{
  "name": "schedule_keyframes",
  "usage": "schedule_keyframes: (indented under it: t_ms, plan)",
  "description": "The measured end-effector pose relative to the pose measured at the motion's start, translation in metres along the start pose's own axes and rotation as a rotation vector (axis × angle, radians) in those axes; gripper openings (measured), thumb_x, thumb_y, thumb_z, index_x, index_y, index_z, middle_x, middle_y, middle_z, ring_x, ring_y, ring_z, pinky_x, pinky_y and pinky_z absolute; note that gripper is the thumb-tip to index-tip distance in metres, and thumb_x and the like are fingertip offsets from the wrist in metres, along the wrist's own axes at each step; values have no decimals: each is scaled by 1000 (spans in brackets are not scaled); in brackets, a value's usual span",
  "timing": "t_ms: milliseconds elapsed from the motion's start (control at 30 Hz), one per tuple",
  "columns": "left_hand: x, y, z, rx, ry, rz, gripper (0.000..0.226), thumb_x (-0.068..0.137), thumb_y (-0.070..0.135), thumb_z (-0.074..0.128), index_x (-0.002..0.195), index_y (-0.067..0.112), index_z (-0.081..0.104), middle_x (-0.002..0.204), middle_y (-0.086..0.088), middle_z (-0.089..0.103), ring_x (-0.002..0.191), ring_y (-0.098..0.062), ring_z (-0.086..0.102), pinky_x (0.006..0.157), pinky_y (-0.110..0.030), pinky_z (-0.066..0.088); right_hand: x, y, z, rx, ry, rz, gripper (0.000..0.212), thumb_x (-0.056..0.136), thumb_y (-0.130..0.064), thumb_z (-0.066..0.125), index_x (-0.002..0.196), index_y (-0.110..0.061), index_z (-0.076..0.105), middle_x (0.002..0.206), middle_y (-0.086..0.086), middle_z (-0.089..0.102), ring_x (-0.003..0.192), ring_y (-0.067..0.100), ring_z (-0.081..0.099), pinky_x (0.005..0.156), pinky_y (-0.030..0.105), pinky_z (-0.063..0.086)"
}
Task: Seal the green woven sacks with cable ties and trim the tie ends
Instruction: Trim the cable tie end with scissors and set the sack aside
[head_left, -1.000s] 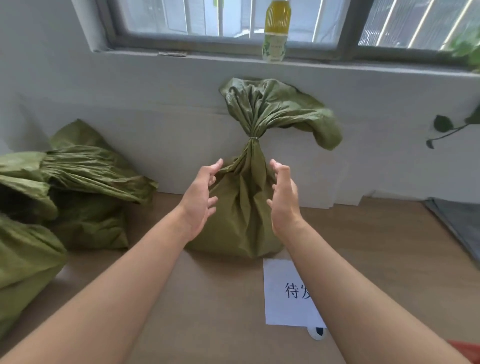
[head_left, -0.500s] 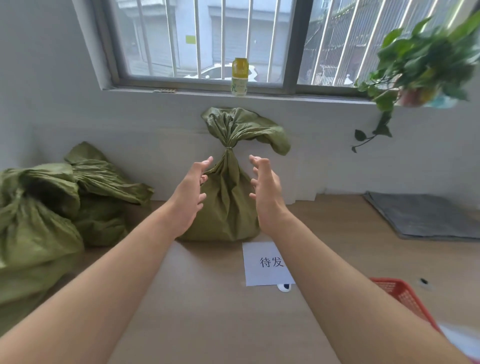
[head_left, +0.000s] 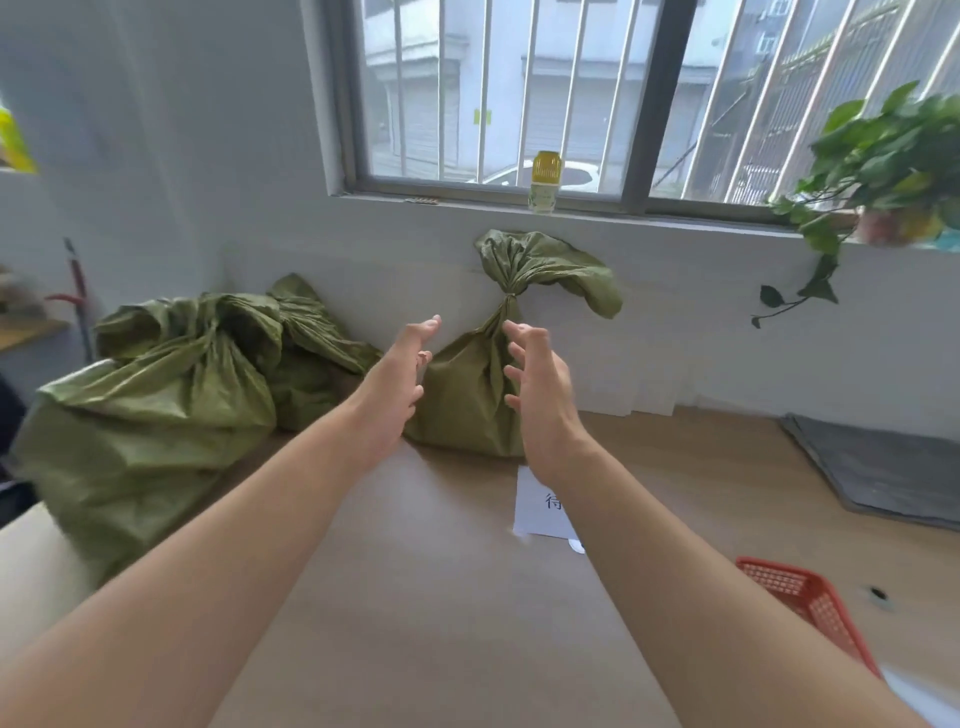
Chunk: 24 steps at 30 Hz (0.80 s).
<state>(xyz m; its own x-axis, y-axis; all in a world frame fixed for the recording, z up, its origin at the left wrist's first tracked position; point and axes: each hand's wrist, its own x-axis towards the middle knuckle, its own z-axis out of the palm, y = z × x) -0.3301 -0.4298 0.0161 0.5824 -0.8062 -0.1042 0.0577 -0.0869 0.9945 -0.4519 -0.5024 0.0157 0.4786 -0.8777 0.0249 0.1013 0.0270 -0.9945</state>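
A green woven sack (head_left: 467, 400) stands upright against the white wall, its neck pinched shut by a thin tie (head_left: 510, 296) with the loose top flopping to the right. My left hand (head_left: 397, 379) and my right hand (head_left: 540, 395) hover in front of it, one on each side, fingers spread and holding nothing. Neither hand touches the sack. More green sacks (head_left: 156, 405) lie heaped at the left.
A white paper label (head_left: 540, 512) lies on the wooden surface in front of the sack. A red basket (head_left: 810, 608) sits at the lower right, a grey mat (head_left: 883, 467) at the right. A yellow-capped bottle (head_left: 544, 182) and a potted plant (head_left: 893, 171) stand on the window sill.
The view has pulled back and tilted up, showing more window and the heap at the left. Both hands have drawn slightly back from the tied sack and stay open.
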Motion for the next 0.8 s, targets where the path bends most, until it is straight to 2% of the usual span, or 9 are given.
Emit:
schedule_keyframes:
  t_ms: [67,133,200,300,400,533,733,800]
  plan:
    - [-23,-2,-4,11,38,-5,100,66,67,44,160,33,34,163,-3,36,153,-40,27,123,-46,21,-18,-1,0,9,-37,20,70,80,-57,47,142,-28,61,151,-5,54,137,18,50,121,48,35]
    - [-42,-2,-14,10,78,-14,98,65,67,45,158,34,38,162,-1,38,152,-37,30,118,-43,24,-31,-4,3,17,-57,43,51,93,-51,49,133,-25,65,148,4,56,129,22,56,117,46,39]
    - [-59,0,-29,19,113,-17,97,65,68,45,156,35,40,161,1,41,151,-36,32,117,-42,25,-44,-8,11,12,-74,52,49,96,-48,50,135,-22,64,140,11,59,127,26,56,115,45,41]
    - [-76,1,-56,19,145,-7,97,66,67,45,156,34,40,159,-1,43,150,-36,34,121,-44,25,-61,-15,31,18,-111,10,51,99,-45,52,145,-25,58,144,-6,58,136,18,52,121,46,36]
    - [-87,1,-87,5,170,6,94,66,66,46,154,33,43,158,-3,44,150,-38,34,121,-46,24,-75,-20,58,7,-140,-55,46,103,-37,50,147,-22,58,151,-6,55,140,15,50,123,44,34]
    - [-95,0,-140,-10,177,20,96,66,66,47,156,31,42,158,-5,44,150,-38,34,117,-44,26,-87,-19,108,-28,-142,-76,47,103,-38,49,147,-23,58,150,-6,56,139,16,51,122,45,35]
    - [-104,1,-242,-8,213,23,93,67,64,47,153,27,45,147,-3,48,147,-36,37,109,-41,30,-104,-6,211,-63,-178,-58,45,104,-37,47,147,-24,57,147,-6,57,136,16,53,121,44,37]
    - [-103,-2,-279,-5,228,16,93,68,65,47,152,26,46,142,-1,49,146,-35,39,107,-40,31,-108,1,245,-70,-195,-61,42,105,-36,46,143,-25,59,139,-9,60,134,15,54,120,42,39]
